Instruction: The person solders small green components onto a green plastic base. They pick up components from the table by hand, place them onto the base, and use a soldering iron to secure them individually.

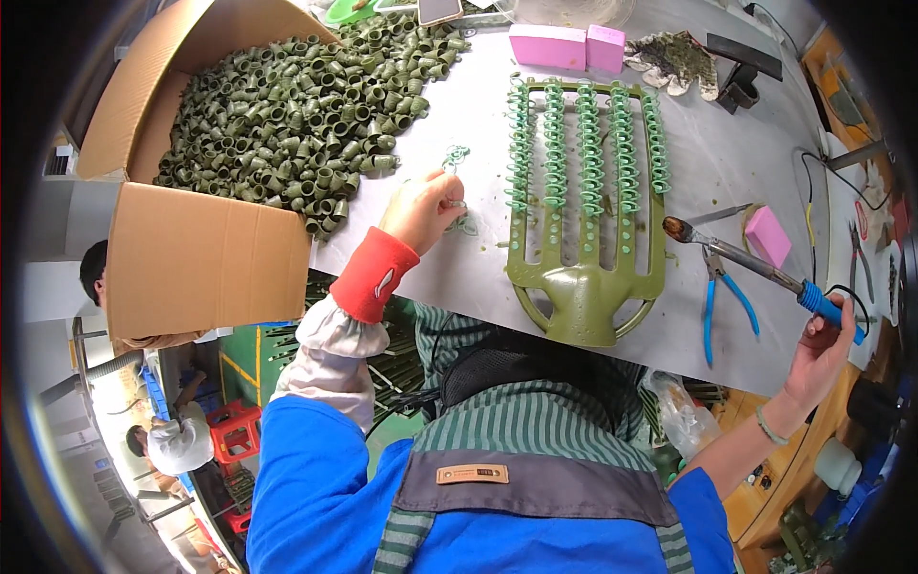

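My left hand (421, 212), in a red wristband, is closed in a pinch over the table. Small light-green curly pieces (466, 226) show at its fingertips, and another clump (457, 154) lies just beyond them. To the right, my right hand (828, 337) grips the blue handle of a soldering iron (746, 256). Its thick brown tip points left toward an olive-green plastic rake head (585, 295). Several rows of light-green coils (591, 143) stand along the rake head's bars. Toward its wide socket end, the bars show small light-green dots and no coils.
Olive plastic sockets (296, 120) spill from a cardboard box (206, 256) at left. Blue-handled pliers (717, 297) and a pink block (767, 235) lie below the iron. Pink blocks (547, 46), a stained glove (674, 63) and a black bracket (740, 84) sit at the back.
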`<state>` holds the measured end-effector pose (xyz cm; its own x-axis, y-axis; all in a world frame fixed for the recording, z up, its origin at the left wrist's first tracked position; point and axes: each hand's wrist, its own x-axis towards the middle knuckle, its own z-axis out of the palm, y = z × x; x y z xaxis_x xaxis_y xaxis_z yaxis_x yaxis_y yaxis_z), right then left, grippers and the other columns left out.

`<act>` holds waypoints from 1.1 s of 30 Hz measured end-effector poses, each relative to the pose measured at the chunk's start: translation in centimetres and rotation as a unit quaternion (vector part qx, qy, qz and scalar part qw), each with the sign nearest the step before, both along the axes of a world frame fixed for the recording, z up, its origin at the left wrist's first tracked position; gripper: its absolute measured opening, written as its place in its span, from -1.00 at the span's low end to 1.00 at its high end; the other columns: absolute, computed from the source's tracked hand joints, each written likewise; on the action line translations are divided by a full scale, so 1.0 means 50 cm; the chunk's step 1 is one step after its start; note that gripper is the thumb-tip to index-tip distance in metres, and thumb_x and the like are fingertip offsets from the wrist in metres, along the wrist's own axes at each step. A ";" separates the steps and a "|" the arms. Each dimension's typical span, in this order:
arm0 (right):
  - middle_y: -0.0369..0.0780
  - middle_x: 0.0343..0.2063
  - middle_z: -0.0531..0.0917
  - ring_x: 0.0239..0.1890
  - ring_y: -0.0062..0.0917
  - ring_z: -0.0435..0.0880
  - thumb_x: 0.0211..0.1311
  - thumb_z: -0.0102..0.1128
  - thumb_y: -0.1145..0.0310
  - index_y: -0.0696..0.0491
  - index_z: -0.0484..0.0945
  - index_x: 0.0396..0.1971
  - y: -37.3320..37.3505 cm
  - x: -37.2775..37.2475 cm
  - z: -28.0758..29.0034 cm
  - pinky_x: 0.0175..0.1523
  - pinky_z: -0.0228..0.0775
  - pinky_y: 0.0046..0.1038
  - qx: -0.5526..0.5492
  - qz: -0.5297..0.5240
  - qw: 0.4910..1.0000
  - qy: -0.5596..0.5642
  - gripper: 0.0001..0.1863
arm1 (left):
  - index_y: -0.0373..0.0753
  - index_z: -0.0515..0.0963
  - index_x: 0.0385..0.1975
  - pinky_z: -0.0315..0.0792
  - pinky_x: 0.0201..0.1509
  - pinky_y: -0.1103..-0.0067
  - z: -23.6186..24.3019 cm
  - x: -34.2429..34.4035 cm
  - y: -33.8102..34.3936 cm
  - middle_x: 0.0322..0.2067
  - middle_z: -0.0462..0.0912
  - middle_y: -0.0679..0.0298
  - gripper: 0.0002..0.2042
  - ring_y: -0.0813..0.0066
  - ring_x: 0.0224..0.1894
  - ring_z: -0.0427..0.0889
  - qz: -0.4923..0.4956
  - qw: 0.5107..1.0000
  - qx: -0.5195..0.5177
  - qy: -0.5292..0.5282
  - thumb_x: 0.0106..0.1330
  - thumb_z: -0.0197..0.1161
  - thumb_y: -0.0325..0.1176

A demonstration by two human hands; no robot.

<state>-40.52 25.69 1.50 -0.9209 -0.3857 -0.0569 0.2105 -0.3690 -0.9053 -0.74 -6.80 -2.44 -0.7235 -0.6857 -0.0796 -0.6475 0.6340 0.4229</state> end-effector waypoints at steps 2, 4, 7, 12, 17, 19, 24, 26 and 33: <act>-0.31 -0.42 0.56 -0.56 -0.72 0.40 0.28 0.14 0.28 0.17 0.53 -0.31 0.002 0.004 0.002 -0.42 0.22 -0.71 0.002 0.004 1.000 0.004 -0.77 | -0.31 0.54 -0.33 0.49 -0.26 0.65 -0.005 0.008 -0.002 -0.40 0.60 0.25 -0.85 0.54 -0.39 0.62 0.041 0.998 0.025 0.033 0.12 0.31 -0.50; -0.31 -0.43 0.56 -0.56 -0.72 0.40 0.27 0.14 0.28 0.17 0.53 -0.30 0.006 0.002 0.002 -0.42 0.22 -0.71 0.006 -0.006 1.000 0.001 -0.77 | -0.34 0.56 -0.36 0.49 -0.22 0.72 0.016 0.000 0.003 -0.44 0.65 0.29 -0.88 0.70 -0.34 0.60 0.111 0.988 0.064 0.088 0.14 0.33 -0.49; -0.31 -0.44 0.56 -0.57 -0.72 0.40 0.27 0.14 0.28 0.18 0.52 -0.30 0.011 -0.003 -0.005 -0.43 0.22 -0.70 0.013 -0.019 1.000 -0.010 -0.77 | -0.37 0.62 -0.27 0.47 -0.17 0.74 0.054 -0.048 0.011 -0.33 0.66 0.35 -0.86 0.68 -0.29 0.58 0.110 0.927 0.229 0.277 0.18 0.27 -0.59; -0.29 -0.50 0.54 -0.55 -0.71 0.42 0.25 0.15 0.25 0.21 0.54 -0.31 -0.010 0.023 0.009 -0.42 0.24 -0.69 0.051 -0.042 0.998 0.024 -0.72 | -0.26 0.64 -0.24 0.45 -0.23 0.70 0.103 -0.206 0.098 -0.30 0.65 0.28 -0.85 0.59 -0.32 0.58 -0.091 0.958 0.150 0.228 0.19 0.25 -0.51; -0.29 -0.57 0.54 -0.58 -0.70 0.47 0.22 0.19 0.25 0.22 0.57 -0.35 -0.030 0.032 0.014 -0.41 0.31 -0.68 0.051 -0.021 0.998 0.037 -0.71 | -0.21 0.65 -0.29 0.47 -0.22 0.61 0.082 -0.310 0.125 -0.35 0.65 0.29 -0.86 0.48 -0.33 0.57 -0.120 0.958 0.116 0.232 0.16 0.27 -0.49; -0.29 -0.57 0.55 -0.57 -0.70 0.47 0.21 0.19 0.25 0.22 0.58 -0.36 -0.036 0.034 0.010 -0.41 0.32 -0.68 0.050 -0.022 0.998 0.029 -0.72 | -0.18 0.66 -0.30 0.46 -0.19 0.56 0.062 -0.337 0.122 -0.37 0.66 0.31 -0.85 0.44 -0.31 0.55 -0.164 0.954 0.013 0.250 0.13 0.29 -0.47; -0.29 -0.57 0.56 -0.57 -0.70 0.48 0.19 0.22 0.27 0.21 0.59 -0.38 -0.052 0.031 0.000 -0.40 0.33 -0.66 0.035 0.001 0.999 0.012 -0.74 | -0.12 0.69 -0.38 0.39 -0.10 0.48 0.019 -0.383 0.125 -0.41 0.68 0.42 -0.88 0.42 -0.26 0.50 -0.208 0.931 -0.167 0.248 0.07 0.31 -0.39; -0.28 -0.57 0.56 -0.58 -0.69 0.48 0.19 0.22 0.29 0.21 0.59 -0.39 -0.063 0.036 0.002 -0.41 0.34 -0.65 0.031 0.005 0.999 0.016 -0.75 | -0.10 0.70 -0.41 0.35 -0.08 0.50 0.017 -0.388 0.130 -0.42 0.68 0.46 -0.90 0.45 -0.24 0.49 -0.208 0.934 -0.179 0.230 0.07 0.31 -0.37; -0.28 -0.45 0.61 -0.58 -0.72 0.47 0.23 0.16 0.27 0.19 0.59 -0.36 -0.037 0.013 0.005 -0.44 0.32 -0.69 0.089 -0.036 0.994 0.054 -0.74 | -0.03 0.70 -0.44 0.31 -0.09 0.46 0.018 -0.374 0.125 -0.44 0.67 0.52 -0.91 0.47 -0.23 0.49 -0.195 0.934 -0.203 0.219 0.02 0.34 -0.33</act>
<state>-39.85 23.86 1.74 -0.9503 -0.3107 -0.0186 0.0880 -0.2107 -0.9736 -19.42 -0.55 -1.55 -0.8264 -0.2728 0.4926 -0.1556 0.9514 0.2658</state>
